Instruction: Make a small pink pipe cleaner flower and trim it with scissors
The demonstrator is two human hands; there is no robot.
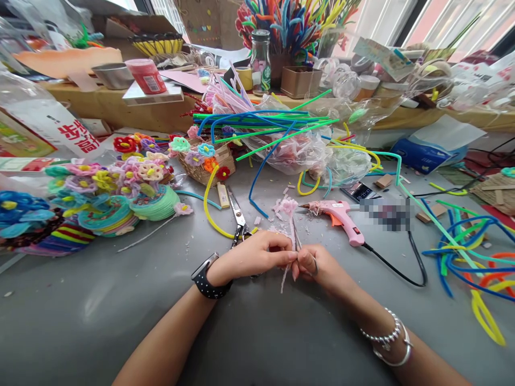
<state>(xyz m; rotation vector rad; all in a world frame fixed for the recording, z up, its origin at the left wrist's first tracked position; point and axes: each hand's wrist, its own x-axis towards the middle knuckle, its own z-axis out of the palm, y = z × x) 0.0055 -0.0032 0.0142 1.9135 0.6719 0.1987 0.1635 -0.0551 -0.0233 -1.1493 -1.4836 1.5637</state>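
Observation:
My left hand [257,254] is closed, its thumb and forefinger pinching a pale pink pipe cleaner [284,280] whose tail hangs below the fingers. Above the fingers, a fluffy pink tuft [286,206] tops the same pale strand. My right hand [319,265] is closed on small scissors [296,236]; a metal loop shows at the fingers and thin blades point up beside the strand. Both hands meet at the fingertips. Larger scissors [238,212] lie on the table just beyond my left hand, their handles partly hidden. Pale pink clippings are scattered around the tuft.
A pink glue gun [341,214] lies right of the tuft, its cord [396,277] looping on the grey table [257,343]. Pipe-cleaner flower pots [155,203] stand left. Loose pipe cleaners [475,246] tangle at right; more lie on plastic bags [281,147] behind. A cluttered shelf runs along the back.

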